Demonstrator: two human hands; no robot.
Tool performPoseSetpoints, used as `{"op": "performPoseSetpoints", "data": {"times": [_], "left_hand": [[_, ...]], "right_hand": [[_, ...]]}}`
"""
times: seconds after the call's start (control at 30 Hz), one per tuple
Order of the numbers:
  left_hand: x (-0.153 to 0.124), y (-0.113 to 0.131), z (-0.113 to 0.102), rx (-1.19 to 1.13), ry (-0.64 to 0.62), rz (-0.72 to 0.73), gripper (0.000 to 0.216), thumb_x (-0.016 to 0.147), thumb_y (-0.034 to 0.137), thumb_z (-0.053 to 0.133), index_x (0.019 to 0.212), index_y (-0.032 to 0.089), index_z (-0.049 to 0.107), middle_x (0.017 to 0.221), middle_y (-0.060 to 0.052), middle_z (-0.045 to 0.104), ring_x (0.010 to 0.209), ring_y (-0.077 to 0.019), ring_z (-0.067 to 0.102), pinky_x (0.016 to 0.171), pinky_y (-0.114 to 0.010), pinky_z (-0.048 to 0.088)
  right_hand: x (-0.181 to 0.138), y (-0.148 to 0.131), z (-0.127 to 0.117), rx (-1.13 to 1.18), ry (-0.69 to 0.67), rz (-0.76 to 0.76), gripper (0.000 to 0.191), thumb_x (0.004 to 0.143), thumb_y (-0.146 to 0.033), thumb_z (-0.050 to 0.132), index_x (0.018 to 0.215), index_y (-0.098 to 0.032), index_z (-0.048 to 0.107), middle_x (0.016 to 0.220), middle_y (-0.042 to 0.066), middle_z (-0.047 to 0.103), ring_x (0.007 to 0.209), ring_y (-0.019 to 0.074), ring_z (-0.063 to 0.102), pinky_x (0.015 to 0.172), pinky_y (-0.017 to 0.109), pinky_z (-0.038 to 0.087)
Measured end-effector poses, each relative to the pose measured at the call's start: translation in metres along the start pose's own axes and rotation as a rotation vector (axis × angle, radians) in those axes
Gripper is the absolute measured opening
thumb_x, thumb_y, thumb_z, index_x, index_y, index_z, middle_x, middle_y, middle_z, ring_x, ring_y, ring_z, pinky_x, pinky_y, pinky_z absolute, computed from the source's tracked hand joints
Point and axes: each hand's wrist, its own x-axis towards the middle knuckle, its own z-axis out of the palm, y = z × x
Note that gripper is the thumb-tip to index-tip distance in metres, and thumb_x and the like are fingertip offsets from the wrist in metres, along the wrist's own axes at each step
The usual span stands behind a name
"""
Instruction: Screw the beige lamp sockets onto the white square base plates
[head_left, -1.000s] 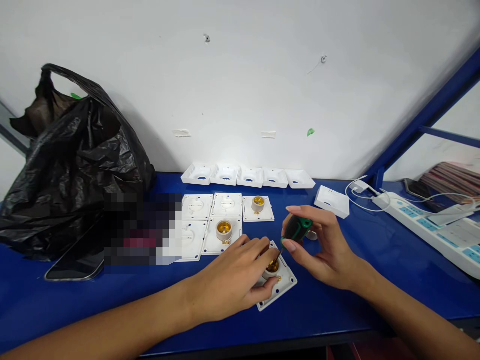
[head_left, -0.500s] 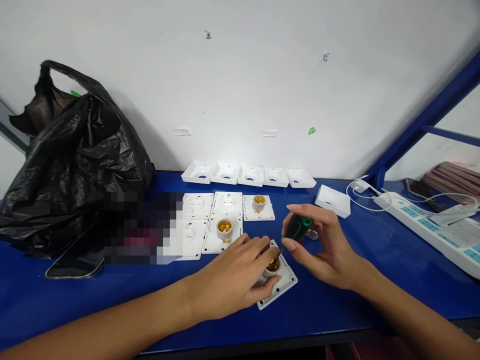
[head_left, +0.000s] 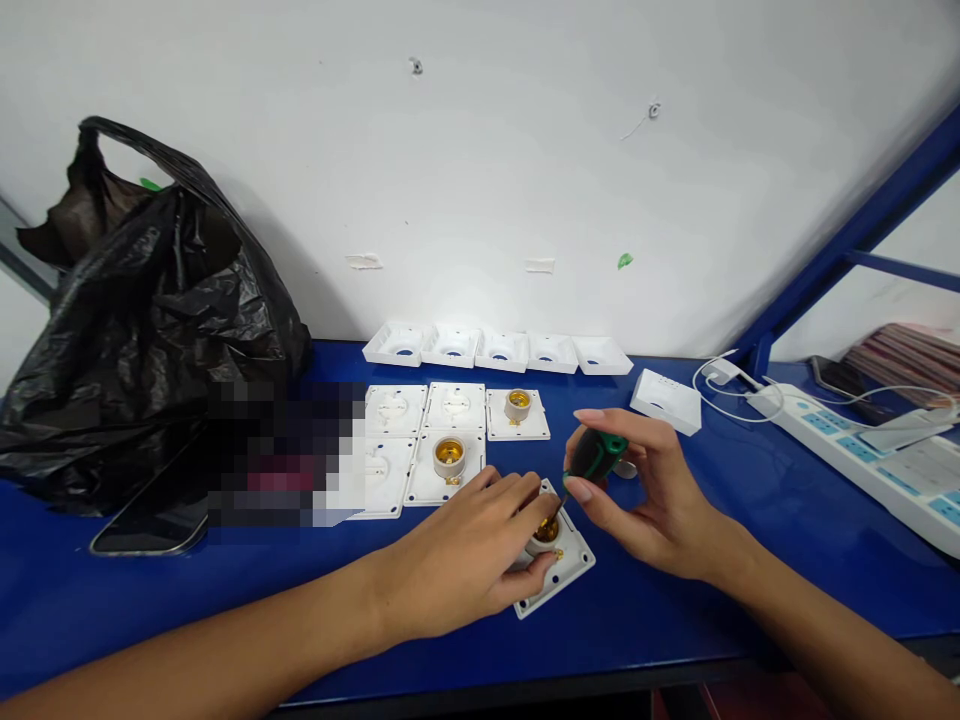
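Note:
My left hand (head_left: 495, 545) is closed around a round lamp socket (head_left: 548, 540) with a brass-coloured inside, which sits on a square white base plate (head_left: 574, 560). Between thumb and fingers, my right hand (head_left: 652, 490) grips a green and black screwdriver (head_left: 596, 458). The screwdriver leans, its shaft reaching down into the socket; the tip itself is hidden. Just behind my left hand, another plate carries a lamp socket (head_left: 449, 458), and a smaller-looking lamp socket (head_left: 517, 404) stands on a plate farther back.
Several white plates (head_left: 394, 410) lie left of the sockets. White square covers (head_left: 502, 352) line the wall, with one cover (head_left: 666, 400) at right. A black plastic bag (head_left: 150, 330) and a phone (head_left: 150, 520) are left; a power strip (head_left: 862, 450) with white cables is right.

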Motion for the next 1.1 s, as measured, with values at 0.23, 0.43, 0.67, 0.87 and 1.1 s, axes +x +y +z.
{"op": "performPoseSetpoints", "data": {"times": [0.23, 0.43, 0.67, 0.87, 1.1], "left_hand": [[0.0004, 0.0002, -0.0007, 0.005, -0.016, -0.005, 0.021, 0.103, 0.027, 0.066, 0.121, 0.018, 0.059, 0.112, -0.007, 0.068, 0.096, -0.0273, 0.066, 0.090, -0.043, 0.053], [0.0010, 0.0008, -0.0008, 0.020, -0.034, -0.006, 0.022, 0.103, 0.027, 0.066, 0.121, 0.018, 0.058, 0.113, -0.008, 0.068, 0.096, -0.0275, 0.066, 0.091, -0.044, 0.053], [0.0018, -0.0002, -0.0006, 0.019, -0.034, -0.005, 0.021, 0.104, 0.028, 0.066, 0.121, 0.018, 0.057, 0.113, -0.008, 0.068, 0.096, -0.0273, 0.065, 0.090, -0.044, 0.053], [0.0015, -0.0007, -0.0004, 0.013, -0.017, -0.001, 0.021, 0.104, 0.028, 0.064, 0.122, 0.019, 0.057, 0.113, -0.008, 0.068, 0.097, -0.0274, 0.066, 0.090, -0.043, 0.053], [0.0008, 0.0009, -0.0011, 0.021, -0.033, -0.002, 0.021, 0.104, 0.028, 0.066, 0.121, 0.019, 0.058, 0.112, -0.008, 0.068, 0.097, -0.0275, 0.066, 0.089, -0.043, 0.053]], "right_hand": [[-0.0001, -0.0004, 0.0006, 0.009, -0.003, 0.007, 0.070, 0.097, -0.011, 0.068, 0.157, -0.031, 0.038, 0.114, 0.003, 0.068, 0.082, 0.0157, 0.070, 0.068, 0.032, 0.059], [0.0003, -0.0011, -0.0004, 0.018, -0.006, 0.003, 0.071, 0.097, -0.010, 0.068, 0.157, -0.031, 0.038, 0.118, 0.004, 0.068, 0.082, 0.0149, 0.069, 0.068, 0.032, 0.059], [0.0004, -0.0002, -0.0002, 0.009, -0.005, 0.002, 0.070, 0.097, -0.011, 0.068, 0.157, -0.030, 0.038, 0.120, 0.005, 0.068, 0.084, 0.0154, 0.070, 0.070, 0.032, 0.058], [-0.0005, -0.0002, -0.0002, 0.009, -0.002, -0.001, 0.070, 0.097, -0.011, 0.068, 0.157, -0.030, 0.038, 0.116, 0.004, 0.069, 0.081, 0.0151, 0.069, 0.070, 0.033, 0.059], [-0.0002, -0.0009, 0.0000, 0.010, -0.007, 0.004, 0.069, 0.097, -0.012, 0.068, 0.157, -0.031, 0.038, 0.112, 0.003, 0.068, 0.079, 0.0150, 0.069, 0.067, 0.032, 0.058]]}}
